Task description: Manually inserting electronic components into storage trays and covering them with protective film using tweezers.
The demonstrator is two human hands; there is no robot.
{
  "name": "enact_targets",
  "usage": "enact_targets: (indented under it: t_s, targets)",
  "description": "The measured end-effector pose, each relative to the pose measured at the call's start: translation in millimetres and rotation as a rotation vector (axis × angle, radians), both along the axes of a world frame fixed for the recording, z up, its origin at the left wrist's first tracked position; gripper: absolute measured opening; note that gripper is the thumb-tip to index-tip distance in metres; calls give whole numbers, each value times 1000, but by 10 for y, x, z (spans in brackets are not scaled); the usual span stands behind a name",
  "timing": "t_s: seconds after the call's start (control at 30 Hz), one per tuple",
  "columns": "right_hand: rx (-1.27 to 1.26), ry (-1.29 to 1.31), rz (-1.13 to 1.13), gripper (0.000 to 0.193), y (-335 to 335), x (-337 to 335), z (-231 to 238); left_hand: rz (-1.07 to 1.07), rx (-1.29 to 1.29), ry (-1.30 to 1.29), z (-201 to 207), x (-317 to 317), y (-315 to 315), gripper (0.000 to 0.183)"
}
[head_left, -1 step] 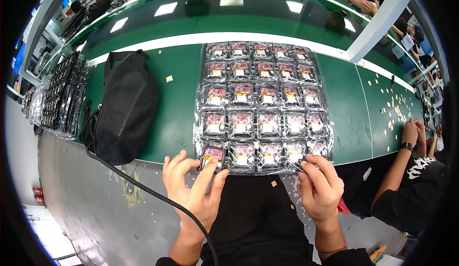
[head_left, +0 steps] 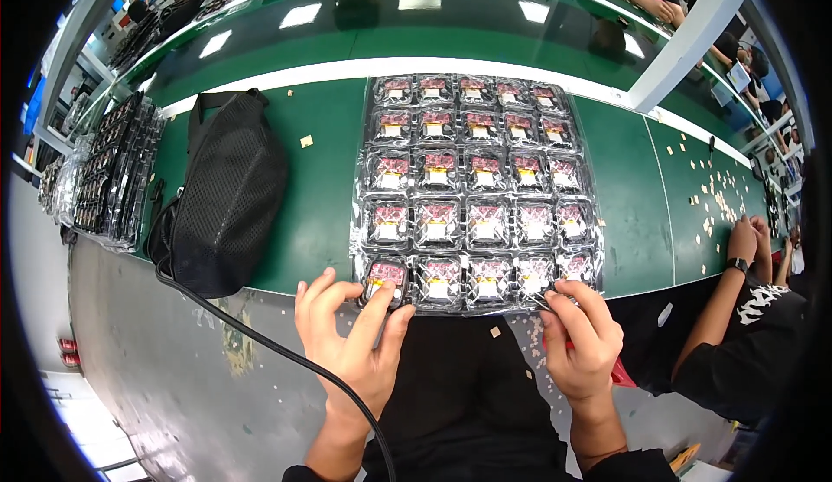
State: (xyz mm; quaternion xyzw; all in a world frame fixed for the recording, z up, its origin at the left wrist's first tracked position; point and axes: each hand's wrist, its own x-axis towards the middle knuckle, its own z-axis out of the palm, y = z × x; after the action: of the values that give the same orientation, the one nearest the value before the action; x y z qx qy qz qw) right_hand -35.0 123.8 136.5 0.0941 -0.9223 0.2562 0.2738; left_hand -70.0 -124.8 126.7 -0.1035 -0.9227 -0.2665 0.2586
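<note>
A clear plastic tray (head_left: pixel 356 222) lies before me, its pockets in rows, with small black-framed electronic units showing reddish boards and white and yellow patches. My left hand (head_left: pixel 354 335) is at the near-left pocket. Its index finger rests on a unit (head_left: pixel 384 276) that sits slightly raised and tilted, with the thumb and another finger at its sides. At the tray's near-right edge, my right hand (head_left: pixel 582 335) pinches thumb and index finger together. What lies between those fingertips is too small to tell; a thin pale line shows beside them.
Left of the tray, a black mesh bag (head_left: pixel 230 196) lies on the green table (head_left: pixel 321 179). Stacked filled trays (head_left: pixel 117 170) stand farther left. A black cable (head_left: pixel 260 339) crosses near my left forearm. Small pale pieces (head_left: pixel 715 196) are scattered near a co-worker's hands (head_left: pixel 750 239) at right.
The unit under my left hand has shifted very slightly toward the far side, along with the left fingertips. My right hand has stayed in place.
</note>
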Motion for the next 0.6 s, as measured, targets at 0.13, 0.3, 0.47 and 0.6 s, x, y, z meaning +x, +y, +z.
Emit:
enact_targets:
  t_s: [0.13, 0.3, 0.47, 0.6]
  targets:
    - [8, 11, -9, 24, 12, 2, -4, -12, -85, -110, 87, 6, 71, 40]
    - [14, -5, -2, 25, -8, -10, 1, -56, -61, -85, -61, 18, -15, 38]
    - [29, 13, 3, 24, 16, -6, 20, -110, -110, -86, -98, 1, -81, 39]
    - [17, -2, 1, 24, 0, -16, 17, -119, -140, -106, -65, -10, -103, 40]
